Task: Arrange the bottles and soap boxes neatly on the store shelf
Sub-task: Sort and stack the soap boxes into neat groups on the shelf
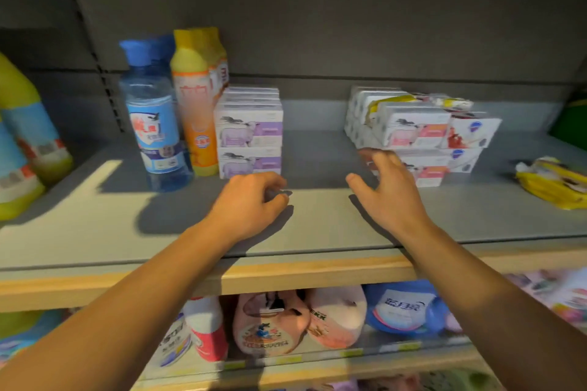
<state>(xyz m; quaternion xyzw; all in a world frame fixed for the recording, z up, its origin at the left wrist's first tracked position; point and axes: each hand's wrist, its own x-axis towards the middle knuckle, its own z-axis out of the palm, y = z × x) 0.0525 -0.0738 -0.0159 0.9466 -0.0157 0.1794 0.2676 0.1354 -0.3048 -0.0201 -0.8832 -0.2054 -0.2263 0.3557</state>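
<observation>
On the grey shelf (317, 219) a clear blue bottle (155, 124) stands upright beside an orange-yellow bottle (193, 105). Right of them is a neat stack of purple-printed soap boxes (249, 133). Farther right lies a looser pile of pink and red soap boxes (419, 133). My left hand (251, 203) hovers just in front of the purple stack, fingers loosely curled, holding nothing. My right hand (387, 190) reaches toward the lower front of the pink pile with fingers spread, blurred by motion; whether it touches a box I cannot tell.
Yellow-green bottles (28, 143) lean at the far left of the shelf. A crumpled yellow packet (552, 181) lies at the far right. Bare shelf lies between the two box stacks. The lower shelf holds pouches and bottles (273, 324).
</observation>
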